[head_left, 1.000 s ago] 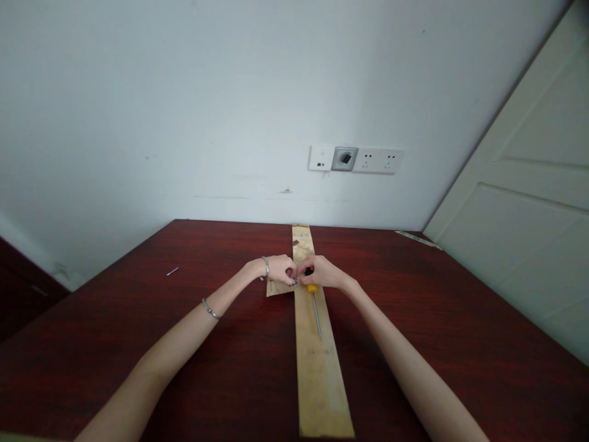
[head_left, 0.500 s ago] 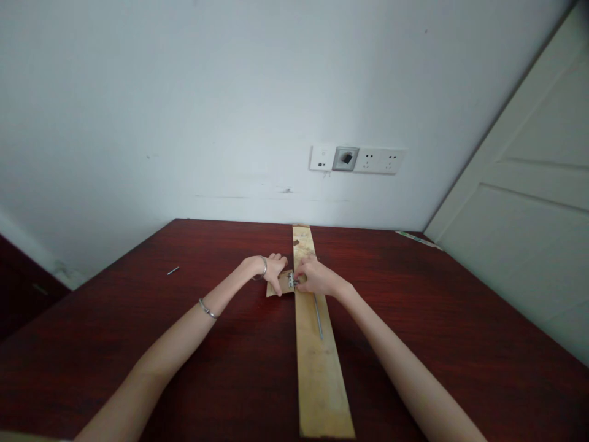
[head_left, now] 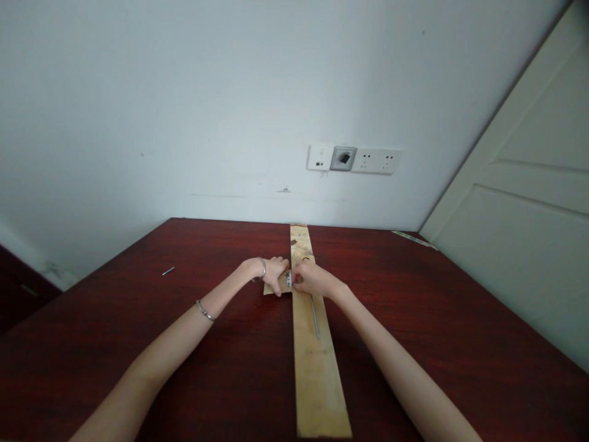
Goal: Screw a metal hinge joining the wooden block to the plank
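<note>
A pale wall (head_left: 184, 110) meets the back edge of a red counter (head_left: 230, 380). From that edge a plank (head_left: 317, 380) runs toward the front; at its left side, nearer the back, lies a small board (head_left: 284, 288) with a metal piece (head_left: 289, 280). The left hand (head_left: 275, 270) rests on the board, its grip spread apart. The right hand (head_left: 315, 278) curls beside the metal piece; I cannot tell whether its grip is clamped on anything. A metal shaft (head_left: 315, 319) lies on the plank.
</note>
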`<action>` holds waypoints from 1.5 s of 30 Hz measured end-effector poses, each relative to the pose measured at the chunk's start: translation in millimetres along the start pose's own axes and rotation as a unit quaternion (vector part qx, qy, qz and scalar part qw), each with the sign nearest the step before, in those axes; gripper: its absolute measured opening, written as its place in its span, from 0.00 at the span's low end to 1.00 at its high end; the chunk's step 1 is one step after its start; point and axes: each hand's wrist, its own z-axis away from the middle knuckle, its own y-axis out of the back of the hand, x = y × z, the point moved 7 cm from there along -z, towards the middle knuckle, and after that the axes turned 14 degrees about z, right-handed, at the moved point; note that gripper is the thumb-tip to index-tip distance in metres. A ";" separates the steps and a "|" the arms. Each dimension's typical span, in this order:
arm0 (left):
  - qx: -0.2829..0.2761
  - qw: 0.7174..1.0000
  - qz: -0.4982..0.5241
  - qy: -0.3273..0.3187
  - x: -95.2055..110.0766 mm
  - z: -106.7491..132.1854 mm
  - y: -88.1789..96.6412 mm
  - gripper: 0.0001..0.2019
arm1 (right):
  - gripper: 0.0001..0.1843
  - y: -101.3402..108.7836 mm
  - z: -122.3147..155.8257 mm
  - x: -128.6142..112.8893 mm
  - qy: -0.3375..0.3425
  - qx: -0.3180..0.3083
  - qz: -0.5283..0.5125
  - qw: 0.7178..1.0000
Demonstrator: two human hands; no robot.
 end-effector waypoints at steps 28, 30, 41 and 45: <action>-0.011 1.000 0.025 0.005 -3.9 -0.9 -4.3 0.42 | 0.09 28.8 6.8 29.0 -0.059 0.044 -0.258 0.963; -0.007 0.999 0.031 0.014 -7.0 -1.1 -3.6 0.45 | 0.10 31.2 7.1 31.6 -0.065 0.053 -0.263 0.961; 0.201 0.942 0.149 -0.224 30.8 24.7 56.4 0.07 | 0.10 53.3 8.2 40.8 -0.069 0.199 -0.290 0.934; 0.204 0.926 0.208 -0.241 34.4 24.9 56.3 0.06 | 0.12 53.8 8.6 42.9 -0.073 0.205 -0.311 0.925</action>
